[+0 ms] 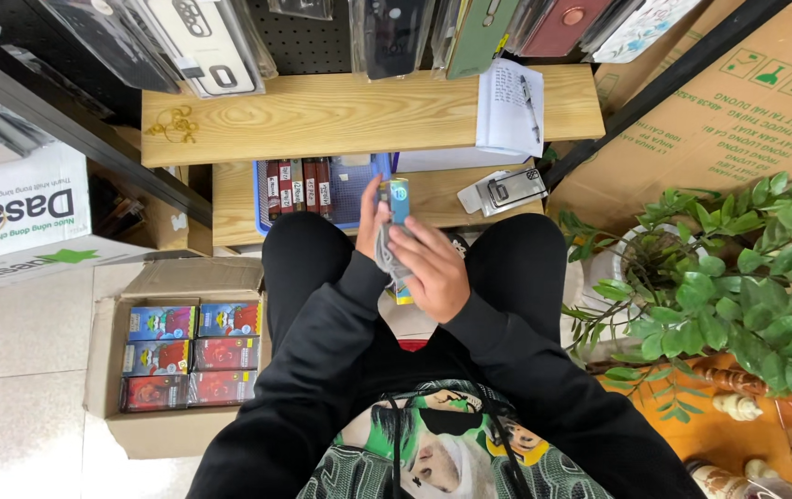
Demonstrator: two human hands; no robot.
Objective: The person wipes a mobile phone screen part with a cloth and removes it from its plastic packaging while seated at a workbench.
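Black sleeves are seen nearest the camera, meeting over the lap of a seated person. Between them a small blue packet (399, 200) is held upright, its long axis pointing away from the body toward the blue tray (359, 189) on the lower wooden shelf (442, 196). The right hand (433, 268) is wrapped over the packet's lower part from the near side — clearly grasping it — while the left hand (371, 222) is pressed against its left edge, fingers closed on it too. The packet's top is left uncovered above both hands. An open cardboard box (174, 356) of coloured packs is set on the floor, well apart on the left, nearer the left arm.
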